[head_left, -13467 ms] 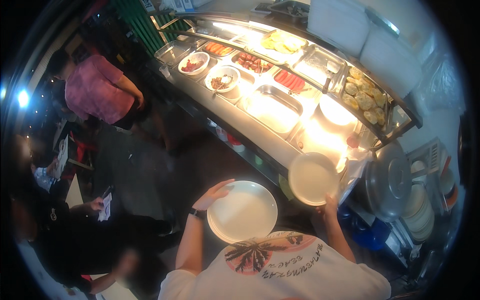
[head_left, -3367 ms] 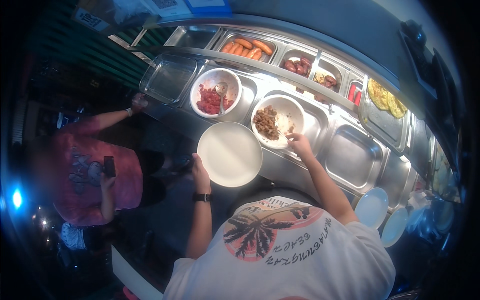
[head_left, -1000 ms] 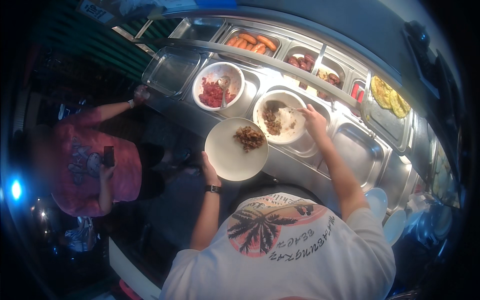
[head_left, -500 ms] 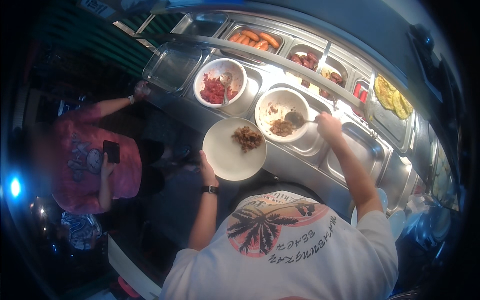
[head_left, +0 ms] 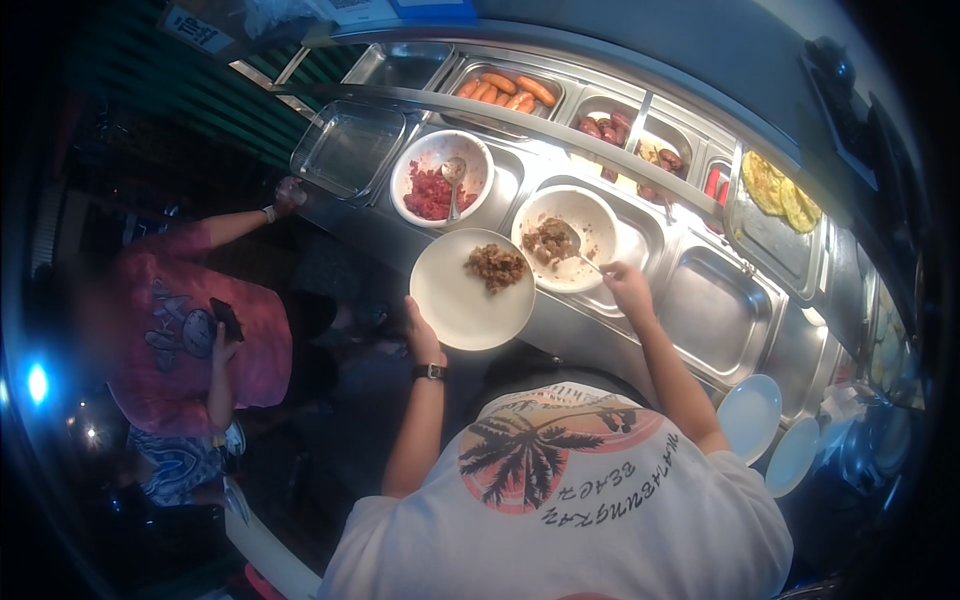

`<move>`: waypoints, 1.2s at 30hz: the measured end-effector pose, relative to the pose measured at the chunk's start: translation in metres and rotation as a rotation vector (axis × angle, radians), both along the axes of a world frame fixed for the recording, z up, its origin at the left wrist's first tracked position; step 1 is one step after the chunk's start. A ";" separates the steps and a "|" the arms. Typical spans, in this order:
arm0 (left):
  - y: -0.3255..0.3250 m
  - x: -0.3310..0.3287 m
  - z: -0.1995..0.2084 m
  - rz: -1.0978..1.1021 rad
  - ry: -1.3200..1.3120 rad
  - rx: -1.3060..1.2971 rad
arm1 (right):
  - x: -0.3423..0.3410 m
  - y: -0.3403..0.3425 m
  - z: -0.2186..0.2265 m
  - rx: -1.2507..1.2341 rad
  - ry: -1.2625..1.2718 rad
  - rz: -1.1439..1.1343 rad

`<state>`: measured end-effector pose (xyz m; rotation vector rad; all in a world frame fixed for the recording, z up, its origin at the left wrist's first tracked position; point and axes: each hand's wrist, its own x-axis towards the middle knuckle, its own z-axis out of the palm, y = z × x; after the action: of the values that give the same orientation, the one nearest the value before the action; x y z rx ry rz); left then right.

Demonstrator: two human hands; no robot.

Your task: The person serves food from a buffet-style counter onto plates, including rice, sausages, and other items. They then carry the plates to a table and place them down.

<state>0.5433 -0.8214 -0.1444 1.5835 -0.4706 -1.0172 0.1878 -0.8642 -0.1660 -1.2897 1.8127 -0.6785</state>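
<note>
My left hand grips the left edge of a cream round plate, held beside the food counter. A mound of chopped brown cooked food lies on the plate's upper right. With my right hand I hold the end of a metal spoon's handle. The spoon's bowl dips into similar brown food inside a white bowl, just right of the plate. Another white bowl to the left holds reddish meat with a spoon resting in it.
Behind a metal rail stand trays of sausages and darker sausages. Yellow flat patties lie on a tray at right. Plates stand at lower right. Another person in a red shirt stands left, holding a phone.
My right hand has moved left and down, tilting the spoon deeper into the brown food, which is now gathered toward the bowl's left. The plate has shifted slightly up.
</note>
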 end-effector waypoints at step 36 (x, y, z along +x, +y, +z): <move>-0.020 -0.043 -0.024 -0.036 0.164 -0.153 | -0.004 0.020 0.050 -0.442 0.455 -0.016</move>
<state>0.5000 -0.8410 -0.1688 1.3492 -0.4542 -1.1020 0.1840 -0.8439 -0.1164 -1.8406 2.1065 -0.8822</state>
